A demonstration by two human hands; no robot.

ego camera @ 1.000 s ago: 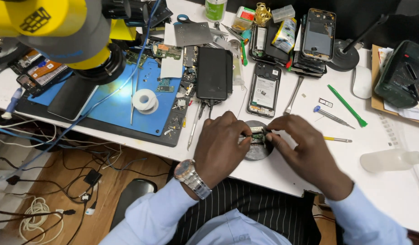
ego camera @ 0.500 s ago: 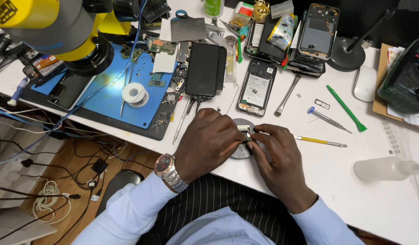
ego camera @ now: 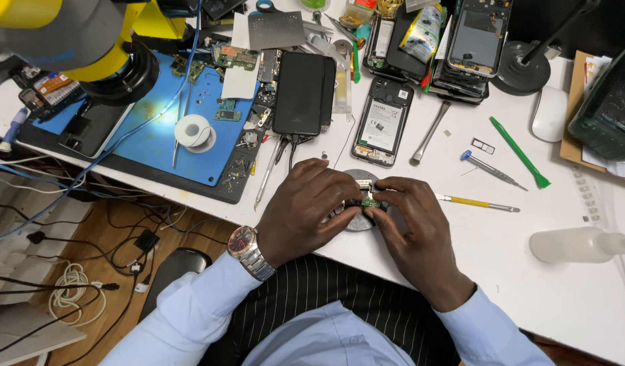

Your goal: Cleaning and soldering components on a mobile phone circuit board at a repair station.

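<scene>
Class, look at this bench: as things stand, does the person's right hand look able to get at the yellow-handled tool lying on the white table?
Probably yes. The yellow-handled tool lies in the open on the white table, just beside the right hand, with nothing between them. That hand is busy, though: both hands pinch a small green circuit board over a round grey base.

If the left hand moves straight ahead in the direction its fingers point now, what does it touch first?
The left hand points rightward at the small green circuit board over the round grey holder. It would probably meet that board first, then the right hand fingertips, which are already very close.
</scene>
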